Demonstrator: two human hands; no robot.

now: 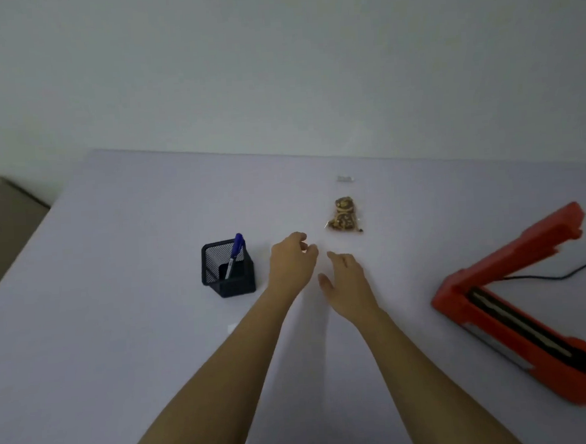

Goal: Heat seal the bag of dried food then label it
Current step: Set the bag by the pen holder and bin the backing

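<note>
A small clear bag of brown dried food [343,216] lies on the white table [120,335], past both hands. My left hand [292,261] hovers a little left of and nearer than the bag, fingers loosely curled, holding nothing. My right hand [347,285] reaches forward just below the bag with relaxed fingers, also holding nothing. The orange heat sealer [516,307] sits at the right with its arm raised open. A small pale label [345,178] lies beyond the bag. A blue pen [235,252] stands in a black mesh holder [227,272] left of my left hand.
A black cable [562,274] runs from the sealer off the right edge. A small white slip [233,327] lies on the table near my left forearm. The table's far edge meets a plain wall; a grey cabinet [3,219] stands at the left.
</note>
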